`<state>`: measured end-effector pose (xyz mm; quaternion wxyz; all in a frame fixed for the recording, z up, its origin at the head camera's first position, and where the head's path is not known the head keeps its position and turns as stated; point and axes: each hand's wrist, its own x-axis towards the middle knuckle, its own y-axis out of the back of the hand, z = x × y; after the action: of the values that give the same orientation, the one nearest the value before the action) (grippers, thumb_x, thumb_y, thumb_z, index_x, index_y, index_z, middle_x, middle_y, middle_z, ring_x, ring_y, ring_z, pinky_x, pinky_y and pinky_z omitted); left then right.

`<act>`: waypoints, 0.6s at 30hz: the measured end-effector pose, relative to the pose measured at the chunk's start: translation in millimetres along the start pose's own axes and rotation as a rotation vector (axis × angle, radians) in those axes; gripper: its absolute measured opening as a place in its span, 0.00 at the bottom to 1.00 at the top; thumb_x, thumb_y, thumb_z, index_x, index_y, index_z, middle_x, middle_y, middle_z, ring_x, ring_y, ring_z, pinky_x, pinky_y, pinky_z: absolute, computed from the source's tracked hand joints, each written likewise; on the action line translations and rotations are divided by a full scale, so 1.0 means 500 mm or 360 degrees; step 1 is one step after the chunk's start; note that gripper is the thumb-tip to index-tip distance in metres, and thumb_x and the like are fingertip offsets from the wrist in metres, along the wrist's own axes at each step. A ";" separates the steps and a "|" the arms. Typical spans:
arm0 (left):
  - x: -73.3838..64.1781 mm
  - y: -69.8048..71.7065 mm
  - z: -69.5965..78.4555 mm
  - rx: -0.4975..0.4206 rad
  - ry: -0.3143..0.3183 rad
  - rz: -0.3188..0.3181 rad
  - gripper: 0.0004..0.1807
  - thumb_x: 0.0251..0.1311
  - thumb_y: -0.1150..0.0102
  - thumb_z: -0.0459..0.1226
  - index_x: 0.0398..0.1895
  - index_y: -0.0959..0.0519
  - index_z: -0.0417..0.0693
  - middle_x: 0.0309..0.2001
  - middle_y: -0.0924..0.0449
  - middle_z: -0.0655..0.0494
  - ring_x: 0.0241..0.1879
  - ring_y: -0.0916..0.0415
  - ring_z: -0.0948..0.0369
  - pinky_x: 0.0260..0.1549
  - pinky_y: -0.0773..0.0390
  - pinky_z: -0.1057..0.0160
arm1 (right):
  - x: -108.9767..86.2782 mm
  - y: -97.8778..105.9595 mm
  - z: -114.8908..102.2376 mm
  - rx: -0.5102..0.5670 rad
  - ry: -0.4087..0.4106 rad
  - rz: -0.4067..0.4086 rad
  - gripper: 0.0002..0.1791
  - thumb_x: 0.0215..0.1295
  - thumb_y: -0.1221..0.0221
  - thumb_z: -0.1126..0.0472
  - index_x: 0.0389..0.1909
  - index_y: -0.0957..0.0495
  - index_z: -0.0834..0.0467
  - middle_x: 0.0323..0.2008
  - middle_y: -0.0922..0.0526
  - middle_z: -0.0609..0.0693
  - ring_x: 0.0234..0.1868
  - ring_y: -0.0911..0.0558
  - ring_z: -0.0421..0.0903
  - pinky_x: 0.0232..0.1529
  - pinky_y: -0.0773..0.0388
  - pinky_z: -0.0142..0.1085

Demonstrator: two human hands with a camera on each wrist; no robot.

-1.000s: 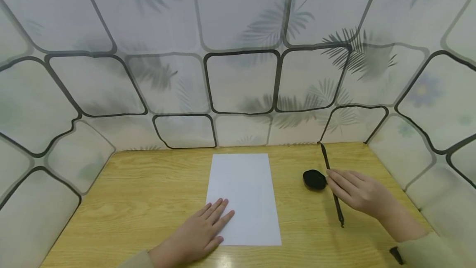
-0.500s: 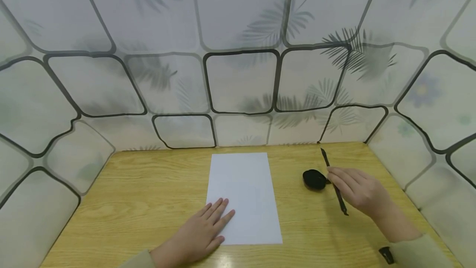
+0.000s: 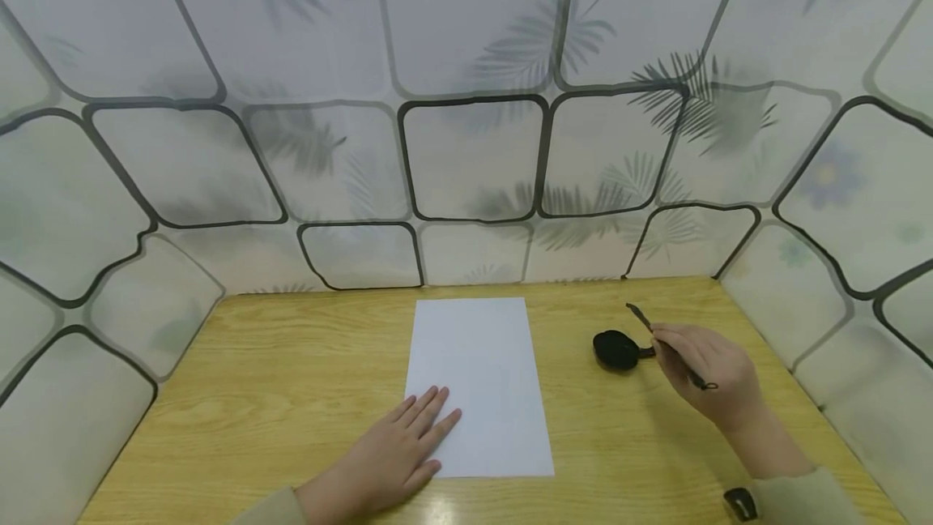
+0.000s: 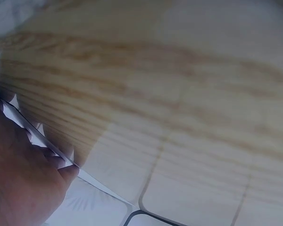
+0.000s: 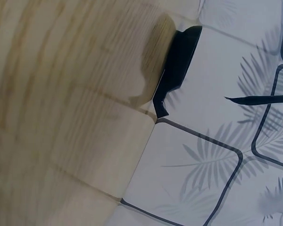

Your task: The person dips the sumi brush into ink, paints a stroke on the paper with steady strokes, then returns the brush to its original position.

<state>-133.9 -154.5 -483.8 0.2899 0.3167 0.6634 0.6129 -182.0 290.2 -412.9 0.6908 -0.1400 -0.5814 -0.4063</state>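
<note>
My left hand lies flat with spread fingers over the lower left of a white sheet of paper; in the left wrist view its fingers appear at the lower left. My right hand pinches a black calligraphy brush mid-shaft. Its pointed tip slants away to the upper left, and a small hanging loop is at the near end. Just left of these fingers sits a round black ink dish with a short handle. The right wrist view has the dish and the brush tip, but not the hand.
The wood-grain table bears the paper and the dish. Leaf-patterned wall panels enclose its back and both sides. A small black object shows at the right sleeve.
The brush has tilted in my right hand, its near end swinging up and rightward and its tip drawing nearer. More of the dish's handle shows. My left hand has stayed on the paper.
</note>
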 end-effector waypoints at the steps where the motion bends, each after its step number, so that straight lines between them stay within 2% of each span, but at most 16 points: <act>1: 0.000 0.001 0.000 -0.0007 0.0003 -0.0012 0.34 0.84 0.63 0.54 0.85 0.41 0.50 0.84 0.43 0.40 0.83 0.41 0.47 0.77 0.31 0.48 | -0.003 0.001 0.000 -0.0023 -0.0034 -0.0014 0.24 0.81 0.45 0.57 0.31 0.14 0.72 0.26 0.11 0.62 0.20 0.15 0.57 0.19 0.21 0.48; 4: 0.001 0.001 -0.001 -0.0028 0.0010 -0.0040 0.34 0.84 0.64 0.54 0.85 0.42 0.50 0.84 0.44 0.40 0.83 0.42 0.47 0.78 0.32 0.48 | -0.011 0.002 -0.001 -0.0098 -0.0114 -0.0036 0.26 0.82 0.44 0.54 0.33 0.14 0.73 0.25 0.11 0.63 0.19 0.15 0.58 0.19 0.21 0.50; 11: 0.003 -0.002 -0.003 -0.0011 0.0012 -0.0035 0.34 0.84 0.63 0.54 0.85 0.42 0.51 0.84 0.44 0.40 0.83 0.42 0.47 0.78 0.33 0.48 | -0.019 0.001 -0.003 -0.0259 -0.0254 0.0019 0.27 0.82 0.45 0.50 0.33 0.14 0.70 0.23 0.14 0.63 0.16 0.18 0.59 0.16 0.25 0.51; 18: 0.003 -0.003 -0.002 -0.0020 0.0011 -0.0035 0.34 0.84 0.62 0.54 0.85 0.41 0.51 0.84 0.44 0.41 0.83 0.42 0.47 0.78 0.32 0.48 | -0.040 0.006 -0.001 -0.0273 -0.0440 -0.0059 0.29 0.83 0.46 0.48 0.35 0.14 0.69 0.25 0.12 0.63 0.18 0.17 0.57 0.16 0.27 0.49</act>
<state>-135.7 -154.1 -485.2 0.2963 0.3053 0.6639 0.6150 -179.5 299.8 -430.3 0.5820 -0.2422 -0.6367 -0.4440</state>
